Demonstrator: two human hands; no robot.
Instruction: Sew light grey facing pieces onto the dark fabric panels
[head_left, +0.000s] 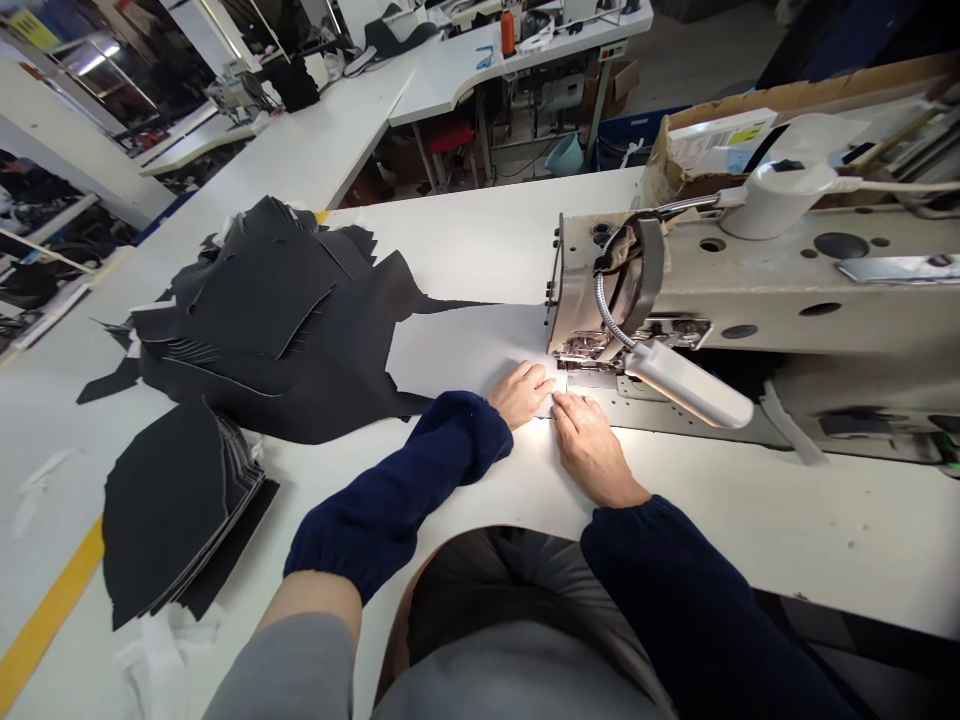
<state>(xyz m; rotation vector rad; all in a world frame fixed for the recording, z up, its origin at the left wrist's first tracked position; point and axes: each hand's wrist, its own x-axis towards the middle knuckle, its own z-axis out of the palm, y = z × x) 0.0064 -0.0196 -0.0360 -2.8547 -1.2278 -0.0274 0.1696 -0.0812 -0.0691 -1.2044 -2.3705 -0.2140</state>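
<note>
A light grey fabric panel (465, 350) lies flat on the table, its right end beside the needle area of a sewing machine (585, 345). My left hand (521, 395) is on the panel's near right corner, fingers bent and closed on the material. Close beside it, my right hand (592, 450) has its fingers together at the panel's edge, just in front of the presser foot. The fingertips of both hands nearly meet; what lies beneath them is hidden. A white lamp (690, 383) on a flexible metal neck lights this spot.
Left of the panel lies a large heap of black fabric pieces (255, 290), partly touching it. Nearer me is a stack of black cut pieces (176, 510). A cardboard box (656, 165) stands behind the machine. A white strip (791, 425) hangs over the machine bed.
</note>
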